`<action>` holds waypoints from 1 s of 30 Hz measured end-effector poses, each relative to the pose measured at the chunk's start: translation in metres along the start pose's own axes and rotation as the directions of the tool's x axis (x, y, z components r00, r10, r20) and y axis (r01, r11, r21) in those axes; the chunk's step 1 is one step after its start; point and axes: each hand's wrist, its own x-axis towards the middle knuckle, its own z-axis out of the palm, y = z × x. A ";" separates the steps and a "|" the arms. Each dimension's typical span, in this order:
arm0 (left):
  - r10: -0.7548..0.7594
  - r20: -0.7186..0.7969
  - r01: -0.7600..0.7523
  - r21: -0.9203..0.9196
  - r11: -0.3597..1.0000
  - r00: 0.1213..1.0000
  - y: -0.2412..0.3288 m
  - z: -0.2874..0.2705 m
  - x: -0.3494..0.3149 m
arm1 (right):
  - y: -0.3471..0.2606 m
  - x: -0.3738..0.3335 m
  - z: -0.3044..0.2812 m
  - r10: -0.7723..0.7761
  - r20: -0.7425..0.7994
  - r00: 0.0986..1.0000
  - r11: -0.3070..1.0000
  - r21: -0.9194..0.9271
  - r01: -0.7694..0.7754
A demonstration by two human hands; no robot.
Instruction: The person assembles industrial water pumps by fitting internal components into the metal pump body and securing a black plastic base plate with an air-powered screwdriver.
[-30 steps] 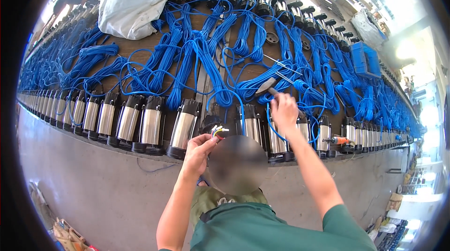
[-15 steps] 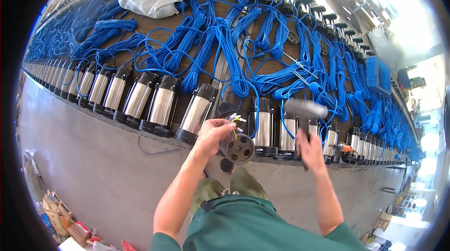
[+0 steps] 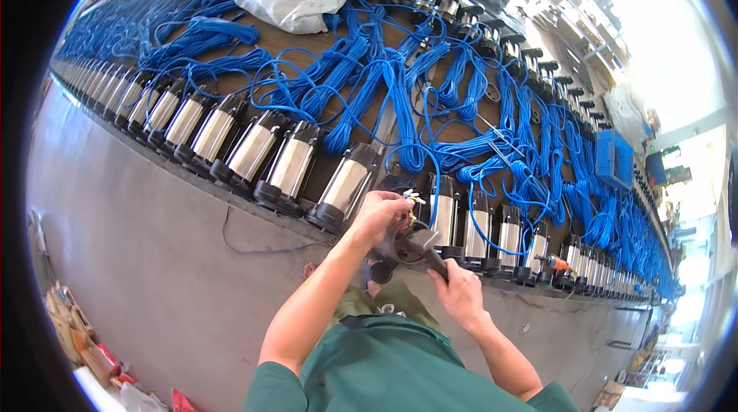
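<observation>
Hammer [image 3: 432, 256] in right hand [image 3: 461, 291]; handle slants up and left.

Bright | washed-out glare, 2 o'clock | pale sheen on floor [image 3: 100, 174], 9 o'clock | highlights on pumps [image 3: 292, 166] | hammer [image 3: 435, 262] slightly blurred, 5 o'clock | fisheye bowing, black corners

There're 2 hands [image 3: 461, 295], 1 hammer [image 3: 436, 264], 1 blu crate [image 3: 613, 157], 12+ steel cyls [image 3: 292, 168].
</observation>
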 end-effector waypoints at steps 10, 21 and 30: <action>-0.007 -0.049 0.006 -0.021 1.000 0.999 0.003 0.002 0.005 | 0.003 -0.002 0.010 -0.003 0.017 1.000 0.993 0.114 0.001; -0.003 -0.070 0.004 0.012 1.000 0.998 -0.005 -0.003 0.014 | -0.001 -0.003 0.022 0.047 -0.028 0.999 0.997 0.067 -0.045; -0.035 -0.083 0.034 -0.010 0.999 0.996 -0.004 0.001 0.014 | 0.018 -0.014 0.046 -0.076 -0.195 0.978 0.997 -0.026 0.073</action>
